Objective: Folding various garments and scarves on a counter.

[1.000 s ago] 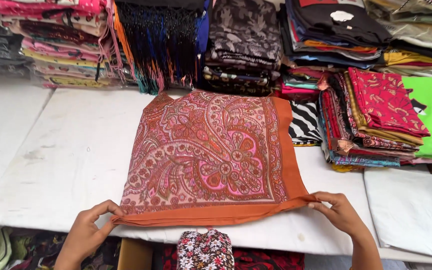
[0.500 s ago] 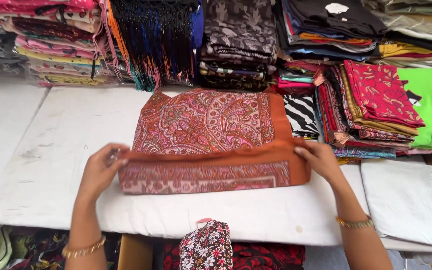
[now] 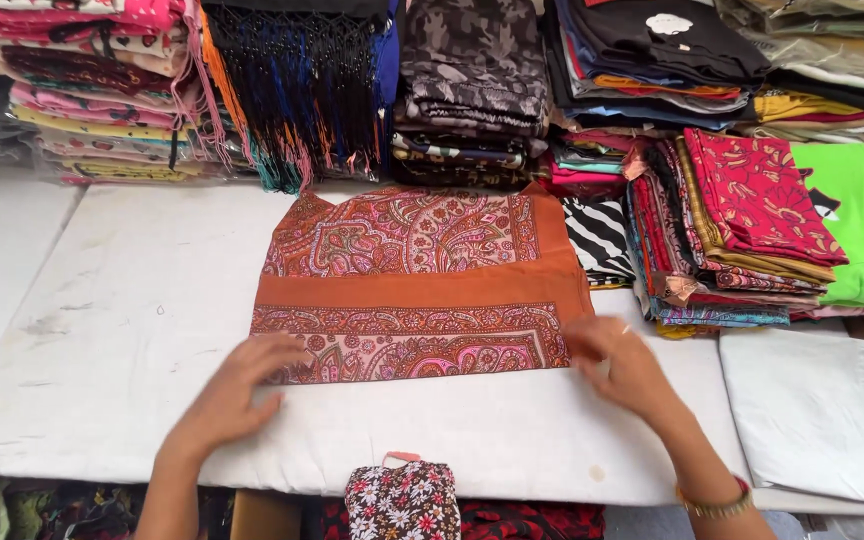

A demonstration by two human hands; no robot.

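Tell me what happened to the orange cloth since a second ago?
The near edge of the orange paisley-patterned cloth was lifted and folded away from the person, so the cloth now lies doubled, showing an orange band. The left hand and right hand let go of the corners and now rest flat at the fold's near corners. The white table and stacked fabrics stayed put.

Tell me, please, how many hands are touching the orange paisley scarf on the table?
2. The left hand rests on the lower left corner of the orange paisley scarf, and the right hand touches its lower right corner. No other hands are in view.
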